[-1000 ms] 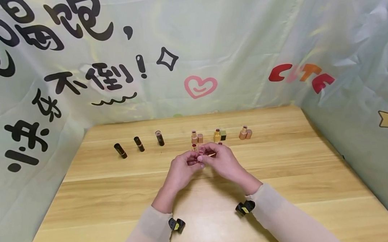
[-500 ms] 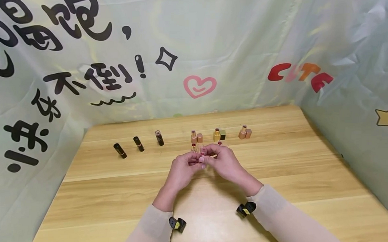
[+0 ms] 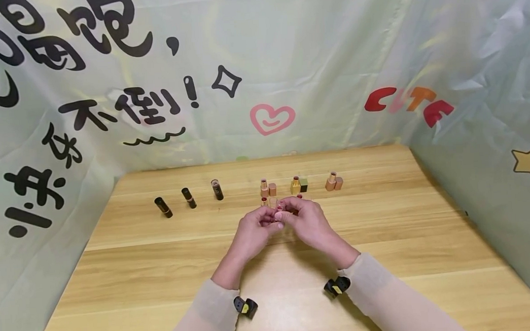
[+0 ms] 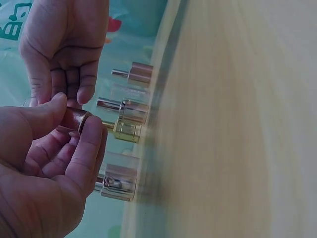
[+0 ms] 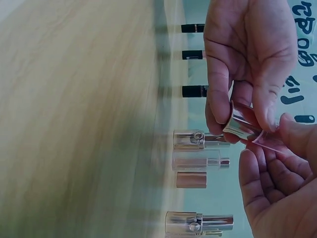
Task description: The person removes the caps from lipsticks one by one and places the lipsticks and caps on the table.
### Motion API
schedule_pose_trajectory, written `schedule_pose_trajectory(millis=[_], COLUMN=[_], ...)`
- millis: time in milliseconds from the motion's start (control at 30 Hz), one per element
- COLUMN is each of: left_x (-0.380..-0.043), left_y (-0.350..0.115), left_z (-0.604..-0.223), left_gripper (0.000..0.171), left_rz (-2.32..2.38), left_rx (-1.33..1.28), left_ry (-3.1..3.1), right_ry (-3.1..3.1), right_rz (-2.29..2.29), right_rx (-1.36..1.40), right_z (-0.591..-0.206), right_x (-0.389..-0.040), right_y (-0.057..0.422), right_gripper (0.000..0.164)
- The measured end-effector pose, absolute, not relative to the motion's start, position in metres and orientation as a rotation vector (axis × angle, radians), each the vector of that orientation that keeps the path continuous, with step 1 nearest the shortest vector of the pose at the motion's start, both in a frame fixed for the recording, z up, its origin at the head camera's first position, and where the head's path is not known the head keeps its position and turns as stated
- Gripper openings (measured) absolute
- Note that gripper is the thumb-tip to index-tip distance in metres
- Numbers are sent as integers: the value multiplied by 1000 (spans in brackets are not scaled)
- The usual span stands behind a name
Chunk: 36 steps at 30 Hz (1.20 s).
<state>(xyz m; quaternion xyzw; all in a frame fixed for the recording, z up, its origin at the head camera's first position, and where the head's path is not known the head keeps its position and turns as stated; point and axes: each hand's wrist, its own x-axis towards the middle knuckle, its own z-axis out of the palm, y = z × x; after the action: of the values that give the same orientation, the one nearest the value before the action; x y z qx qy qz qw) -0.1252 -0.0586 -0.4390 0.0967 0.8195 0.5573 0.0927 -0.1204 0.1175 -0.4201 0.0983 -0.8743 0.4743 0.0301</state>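
Observation:
Above the middle of the table, both hands hold one small lipstick between them. My left hand (image 3: pixel 253 231) grips its shiny rose-gold tube (image 5: pixel 242 120) between thumb and fingers. At the tube's other end, my right hand (image 3: pixel 311 224) pinches a clear, pinkish part that looks like a cap (image 5: pixel 271 142). Whether this part sits fully on the tube cannot be told, since the fingers cover the joint. Just behind the hands stand an uncapped lipstick (image 3: pixel 264 201) and another with a red tip (image 3: pixel 299 197), partly hidden by the right hand.
Farther back stand uncapped lipsticks beside their caps: a pink-gold one (image 3: pixel 264 189), a gold one (image 3: pixel 295 186) and a rose-gold one (image 3: pixel 330 183). To the left are three dark tubes, including a black one (image 3: pixel 163 207). A printed cloth (image 3: pixel 322 59) encloses the table (image 3: pixel 141 274).
The clear part in my right hand has come down towards the tube in my left. Both hands have shifted slightly right and stay together. The standing lipsticks have not moved.

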Motion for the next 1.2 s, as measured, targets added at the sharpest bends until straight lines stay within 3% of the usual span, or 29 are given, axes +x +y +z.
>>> schedule_pose_trajectory(millis=[467,1200], left_x=[-124,-125], left_y=[-55,-52], left_z=[-442,-448], left_gripper=[18,16], left_rz=[1709,1612], left_rx=[223,270], left_ry=[2351,2386], right_ry=[-2723,-2736], right_rz=[1377,1326], right_rx=[304,271], right_z=[-422,-431], right_x=[-115,-110], right_y=[115,122], right_gripper=[9,14])
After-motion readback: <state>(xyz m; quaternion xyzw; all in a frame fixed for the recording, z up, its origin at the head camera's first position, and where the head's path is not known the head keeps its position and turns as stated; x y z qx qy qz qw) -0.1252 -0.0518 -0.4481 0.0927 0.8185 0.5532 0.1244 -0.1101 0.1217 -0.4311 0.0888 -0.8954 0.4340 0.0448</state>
